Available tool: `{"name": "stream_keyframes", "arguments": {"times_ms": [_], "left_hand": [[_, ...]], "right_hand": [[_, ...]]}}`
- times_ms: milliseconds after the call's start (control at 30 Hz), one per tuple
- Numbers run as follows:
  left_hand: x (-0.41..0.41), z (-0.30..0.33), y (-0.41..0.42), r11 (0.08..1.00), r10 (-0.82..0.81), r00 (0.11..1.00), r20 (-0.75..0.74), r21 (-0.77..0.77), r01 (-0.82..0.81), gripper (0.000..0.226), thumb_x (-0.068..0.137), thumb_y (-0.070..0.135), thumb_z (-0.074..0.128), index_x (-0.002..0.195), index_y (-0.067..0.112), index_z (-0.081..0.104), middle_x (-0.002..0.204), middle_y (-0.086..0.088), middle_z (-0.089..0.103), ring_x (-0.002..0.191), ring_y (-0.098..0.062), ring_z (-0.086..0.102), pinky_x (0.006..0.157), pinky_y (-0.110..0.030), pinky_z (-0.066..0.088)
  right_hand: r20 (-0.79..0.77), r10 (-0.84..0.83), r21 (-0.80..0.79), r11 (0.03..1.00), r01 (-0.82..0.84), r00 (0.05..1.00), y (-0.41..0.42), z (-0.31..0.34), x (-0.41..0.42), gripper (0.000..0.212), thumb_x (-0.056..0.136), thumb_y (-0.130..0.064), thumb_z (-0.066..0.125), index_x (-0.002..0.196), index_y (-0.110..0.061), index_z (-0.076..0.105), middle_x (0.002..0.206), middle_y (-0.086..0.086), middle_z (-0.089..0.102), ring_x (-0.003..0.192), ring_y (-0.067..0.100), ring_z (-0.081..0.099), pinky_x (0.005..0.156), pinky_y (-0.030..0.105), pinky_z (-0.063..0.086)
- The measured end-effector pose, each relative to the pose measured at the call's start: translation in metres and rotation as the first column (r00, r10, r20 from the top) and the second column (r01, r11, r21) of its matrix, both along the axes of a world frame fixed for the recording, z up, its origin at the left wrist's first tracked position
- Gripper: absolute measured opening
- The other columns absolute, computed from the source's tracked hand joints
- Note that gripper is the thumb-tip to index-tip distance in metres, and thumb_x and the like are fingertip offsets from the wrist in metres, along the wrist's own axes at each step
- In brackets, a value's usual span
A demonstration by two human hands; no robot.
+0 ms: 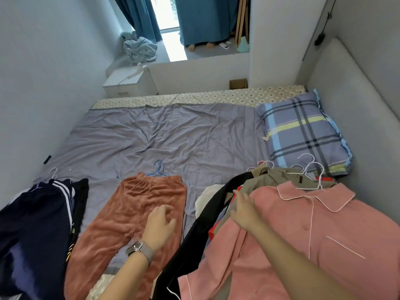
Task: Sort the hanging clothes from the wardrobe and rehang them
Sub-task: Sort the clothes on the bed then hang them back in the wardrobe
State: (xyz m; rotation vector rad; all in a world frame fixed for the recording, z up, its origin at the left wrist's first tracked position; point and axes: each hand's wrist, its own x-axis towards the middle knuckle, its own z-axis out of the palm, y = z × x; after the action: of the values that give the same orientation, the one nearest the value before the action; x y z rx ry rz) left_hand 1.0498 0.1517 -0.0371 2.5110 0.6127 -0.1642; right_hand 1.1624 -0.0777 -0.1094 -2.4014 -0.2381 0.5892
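Note:
Rust-orange fleece trousers (121,215) lie flat on the bed on a blue hanger (158,168). My left hand (159,226), with a watch on the wrist, hovers over their right leg, fingers loosely curled and holding nothing. To the right is a heap of clothes on white hangers (310,172), topped by a pink pyjama shirt (313,241). My right hand (244,210) rests flat on the heap's left edge, fingers spread, near an olive garment (270,177) and a black garment (207,224). At the left lie dark navy striped track trousers (36,226).
The bed has a grey-lilac sheet (168,135) with a plaid pillow (303,133) at the right by the padded headboard (357,109). A white nightstand (127,82) stands beyond the bed. Blue curtains (203,18) and a crumpled blue cloth (139,49) are at the far window.

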Motion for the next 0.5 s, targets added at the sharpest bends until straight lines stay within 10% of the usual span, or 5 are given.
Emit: {"name": "stream_keyframes", "arguments": {"times_ms": [500], "left_hand": [[0.020, -0.068, 0.233, 0.982, -0.042, 0.999, 0.027, -0.181, 0.046, 0.026, 0.078, 0.010, 0.061, 0.104, 0.016, 0.062, 0.100, 0.003, 0.058, 0.084, -0.007, 0.053, 0.077, -0.013, 0.035]], "right_hand": [[-0.158, -0.169, -0.123, 0.981, 0.151, 0.973, 0.214, -0.036, -0.018, 0.060, 0.084, -0.012, 0.051, 0.141, -0.011, 0.032, 0.136, 0.015, 0.045, 0.127, 0.031, 0.041, 0.104, 0.034, 0.036]]}}
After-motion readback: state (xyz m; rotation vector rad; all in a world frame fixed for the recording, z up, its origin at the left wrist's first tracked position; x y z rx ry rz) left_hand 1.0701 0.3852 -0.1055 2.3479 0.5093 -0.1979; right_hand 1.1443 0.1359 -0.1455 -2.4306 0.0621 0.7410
